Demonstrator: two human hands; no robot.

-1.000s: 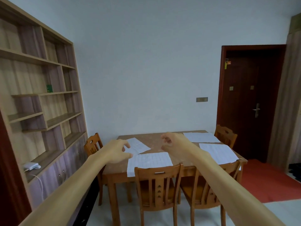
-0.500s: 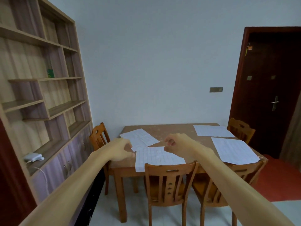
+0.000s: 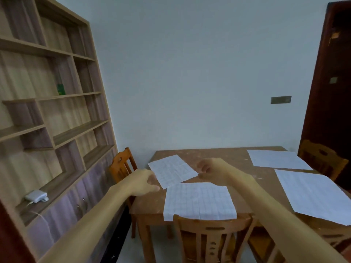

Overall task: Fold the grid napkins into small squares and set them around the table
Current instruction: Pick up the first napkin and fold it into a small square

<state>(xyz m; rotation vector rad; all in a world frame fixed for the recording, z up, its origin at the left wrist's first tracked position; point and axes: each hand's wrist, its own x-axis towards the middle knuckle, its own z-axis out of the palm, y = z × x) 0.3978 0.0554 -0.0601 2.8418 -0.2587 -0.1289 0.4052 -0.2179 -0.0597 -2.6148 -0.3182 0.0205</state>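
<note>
Closer now, we reach both hands over the table (image 3: 237, 156) toward the tilted napkin (image 3: 171, 170).

Our left hand (image 3: 142, 184) and right hand (image 3: 212, 172) hang apart, fingers loosely curled, gripping nothing, framing its corners for lifting; three other grid napkins lie flat, unfolded.

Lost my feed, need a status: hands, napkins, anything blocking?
Left hand and right hand open, reaching, holding nothing. Four grid napkins unfolded, flat on table; nearest napkin at front edge. Chair tucked in front.
</note>
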